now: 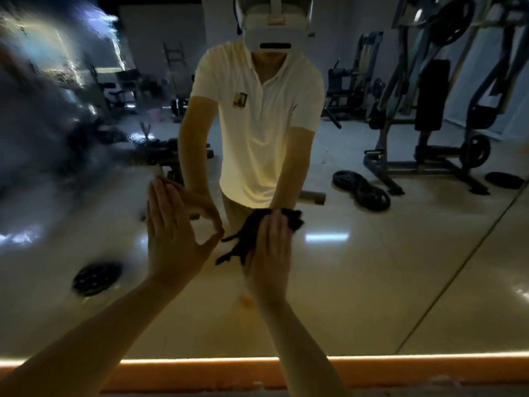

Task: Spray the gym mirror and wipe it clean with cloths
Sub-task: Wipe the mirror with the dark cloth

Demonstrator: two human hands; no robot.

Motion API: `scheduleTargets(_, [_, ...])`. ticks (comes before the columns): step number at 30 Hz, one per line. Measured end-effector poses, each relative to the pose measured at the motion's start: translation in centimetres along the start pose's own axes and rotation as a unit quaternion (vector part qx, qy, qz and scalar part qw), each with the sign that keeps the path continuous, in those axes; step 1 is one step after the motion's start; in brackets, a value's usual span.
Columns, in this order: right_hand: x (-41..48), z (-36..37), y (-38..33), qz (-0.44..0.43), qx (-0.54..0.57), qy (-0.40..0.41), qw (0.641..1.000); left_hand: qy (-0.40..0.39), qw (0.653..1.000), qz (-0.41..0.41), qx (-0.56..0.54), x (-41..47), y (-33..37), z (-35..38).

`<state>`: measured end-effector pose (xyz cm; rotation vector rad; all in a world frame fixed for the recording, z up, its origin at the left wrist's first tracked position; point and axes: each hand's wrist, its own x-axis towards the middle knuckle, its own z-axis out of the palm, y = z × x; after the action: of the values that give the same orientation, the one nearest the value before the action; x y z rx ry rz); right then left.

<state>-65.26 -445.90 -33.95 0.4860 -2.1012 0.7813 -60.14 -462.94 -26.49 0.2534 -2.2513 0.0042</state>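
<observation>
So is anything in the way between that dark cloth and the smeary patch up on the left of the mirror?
Only the person's own left hand, resting against the mirror just left of the cloth under the right hand. Beyond it the mirror looks bare up to the smeary patch.

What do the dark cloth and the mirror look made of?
Cloth: soft dark fabric, matte, bunched with limp trailing ends under the right hand; weave too dim to tell. Mirror: likely glass, glossy, sharp reflections, wet smears upper left.
</observation>
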Motion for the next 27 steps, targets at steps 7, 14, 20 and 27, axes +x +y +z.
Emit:
scheduleTargets(7, [-1.4,-2.4,5.6,0.121,0.023,0.034,0.992,-0.004,1.000,-0.025,0.008,0.0,0.7,-0.3])
scheduleTargets(14, [-2.9,-4.0,11.1,0.385,0.112,0.080,0.912,-0.007,1.000,-0.017,-0.003,-0.1,0.4,-0.1])
scheduleTargets(20, [-1.6,-1.1,7.1,0.494,0.198,0.109,0.840,0.013,1.000,0.009,-0.021,-0.1,0.0,-0.3])
scheduleTargets(27, [-1.0,3.1,-2.0,0.361,0.154,0.114,0.913,-0.037,0.987,0.146,-0.048,-0.1,-5.4,-2.5])
